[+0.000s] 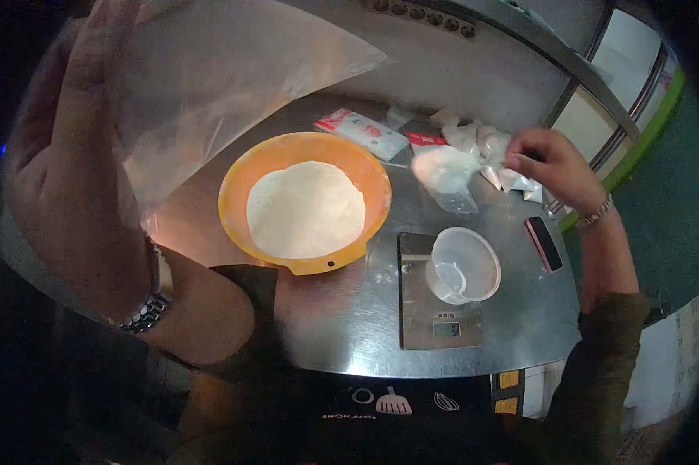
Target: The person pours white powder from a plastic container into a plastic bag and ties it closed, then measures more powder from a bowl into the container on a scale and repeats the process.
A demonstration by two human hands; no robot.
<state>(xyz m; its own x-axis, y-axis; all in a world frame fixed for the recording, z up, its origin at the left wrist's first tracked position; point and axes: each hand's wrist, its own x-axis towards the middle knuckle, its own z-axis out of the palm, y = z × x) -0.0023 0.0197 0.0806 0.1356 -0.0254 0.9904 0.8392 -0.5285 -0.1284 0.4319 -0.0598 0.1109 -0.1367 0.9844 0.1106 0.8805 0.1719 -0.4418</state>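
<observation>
Raised close to the camera at the upper left, my left hand (82, 101) grips a large clear plastic bag (233, 62), which spreads out to the right; its fingertips are partly out of frame. Below the bag stands an orange bowl (233, 209) with white powder (307, 209) heaped inside. My right hand (549, 163) hovers over the right back of the table with fingers curled together in a pinch. Whatever it may hold is too small to make out. Nearest to it are several small plastic bags of powder (493, 147) and a larger knotted-looking bag of white powder (446, 170).
A clear plastic tub (462, 267) sits on a kitchen scale (423, 329) on the metal table (326, 325). A phone (544, 244) lies near the right edge. A red and white packet (362, 133) rests behind the bowl. Wall sockets (419, 14) line the back.
</observation>
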